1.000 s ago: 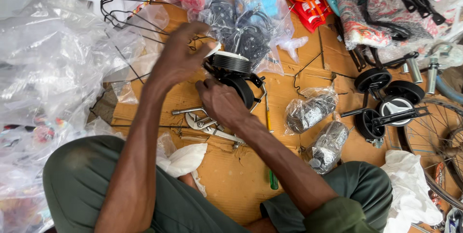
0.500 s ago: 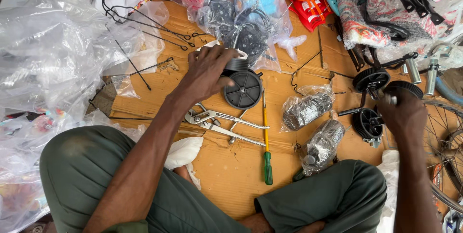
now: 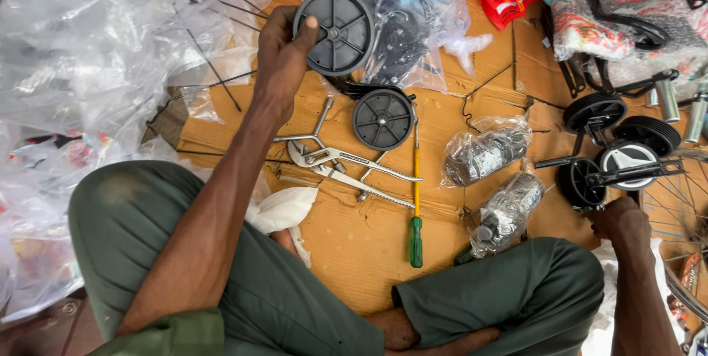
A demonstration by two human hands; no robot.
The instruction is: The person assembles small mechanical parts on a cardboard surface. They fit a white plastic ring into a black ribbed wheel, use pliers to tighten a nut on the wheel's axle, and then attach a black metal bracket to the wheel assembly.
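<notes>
Head view. Vs 0.5 s ago: left hand (image 3: pixel 284 54) has lifted off the cardboard and now holds up a small black training wheel (image 3: pixel 334 31), fingers clamped on its left rim, thumb tip over the tyre edge. That wheel sits above the cardboard sheet (image 3: pixel 369 231), in front of the clear plastic bags (image 3: pixel 88 68). A 2nd black wheel (image 3: pixel 383 119) lies flat on the cardboard just below it, on its bracket. Right hand (image 3: pixel 627 225) has come back toward the knee; it rests at the wheel-and-bracket cluster (image 3: pixel 616 161), curled, touching the lower black wheel; whether it grips anything, cannot tell.

On the cardboard: slip-joint pliers (image 3: pixel 346 172) beside a spanner, a yellow-shaft screwdriver with green handle (image 3: pixel 416 208) lying near vertical, touching the plier tips. 2 bagged parts packs (image 3: pixel 483 153) and (image 3: pixel 509 208) right of the screwdriver, near each other, apart from the tools.

Edges: plastic bags crowd the whole left side and top; a spoked bicycle wheel (image 3: pixel 682 231) closes the right edge; crossed legs in green trousers (image 3: pixel 243 290) close the bottom. Open cardboard is between the screwdriver and the left knee, and around the bagged packs.
</notes>
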